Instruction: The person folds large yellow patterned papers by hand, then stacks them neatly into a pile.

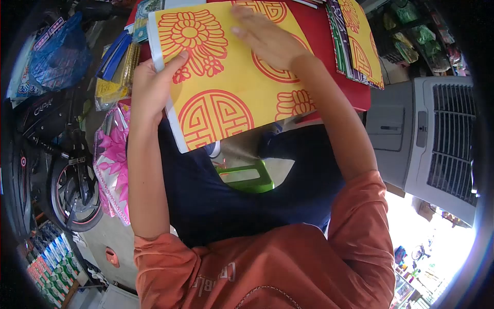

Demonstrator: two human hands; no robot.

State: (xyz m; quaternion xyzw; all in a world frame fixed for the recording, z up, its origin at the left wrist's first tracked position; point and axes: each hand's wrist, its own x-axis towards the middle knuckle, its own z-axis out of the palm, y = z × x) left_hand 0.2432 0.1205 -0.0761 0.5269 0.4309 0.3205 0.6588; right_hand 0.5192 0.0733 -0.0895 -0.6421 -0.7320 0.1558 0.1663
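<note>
A folded sheet or stack of yellow paper (pixel 234 77) with red flower and round emblem prints lies over the near part of a red table, its front edge jutting past the table toward my lap. White layers show along its left edge. My left hand (pixel 153 87) grips that left edge, thumb on top and fingers underneath, mostly hidden. Across the upper right of the paper lies my right hand (pixel 270 44), flat with fingers stretched out, touching or just above the surface.
On the red table (pixel 329 77), more patterned paper (pixel 357 46) is stacked at the right. Packets with blue and gold items (pixel 116 62) sit left. A grey air cooler (pixel 437 123) stands right, a motorbike (pixel 72 170) left. Below is a green plastic stool (pixel 257 177).
</note>
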